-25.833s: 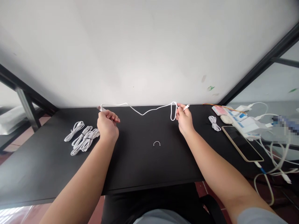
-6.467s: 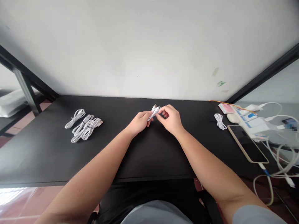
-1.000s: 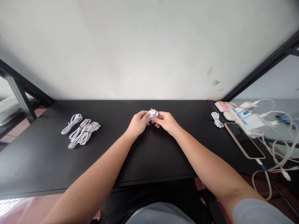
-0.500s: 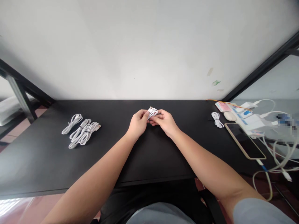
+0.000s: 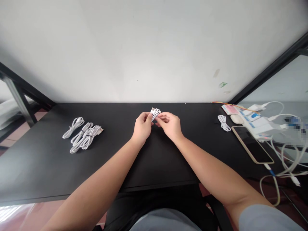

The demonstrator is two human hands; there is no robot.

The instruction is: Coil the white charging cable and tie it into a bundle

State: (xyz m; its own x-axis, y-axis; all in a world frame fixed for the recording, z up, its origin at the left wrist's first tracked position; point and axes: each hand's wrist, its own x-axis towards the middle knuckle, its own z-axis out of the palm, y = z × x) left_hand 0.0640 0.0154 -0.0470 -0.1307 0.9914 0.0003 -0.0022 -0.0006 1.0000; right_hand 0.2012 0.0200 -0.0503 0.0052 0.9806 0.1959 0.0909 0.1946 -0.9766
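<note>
Over the middle of the black table (image 5: 115, 160), my left hand (image 5: 142, 128) is closed on a coiled white USB cable (image 5: 156, 112), thumb on top. The cable's metal plug pokes up at the coil's upper left. My right hand (image 5: 171, 125) pinches the coil's lower right side with thumb and forefinger, its other fingers curled loosely. What lies between those fingertips is too small to make out. To the left rest more coiled white cables (image 5: 89, 137), some bound with black ties, and a separate white coil (image 5: 73, 127).
At the right lies one white cable bundle (image 5: 224, 123) with a dark tie. Close to it are a white rounded case (image 5: 237, 119), a phone (image 5: 252, 144) on a charging lead, and a power strip (image 5: 249, 120) crowded with chargers and cords. A pale wall (image 5: 154, 64) borders the table's back.
The cable coil has tilted and shifted slightly left in my hands. My right hand's fingers have spread a little and moved on the coil. The other cables stay put.
</note>
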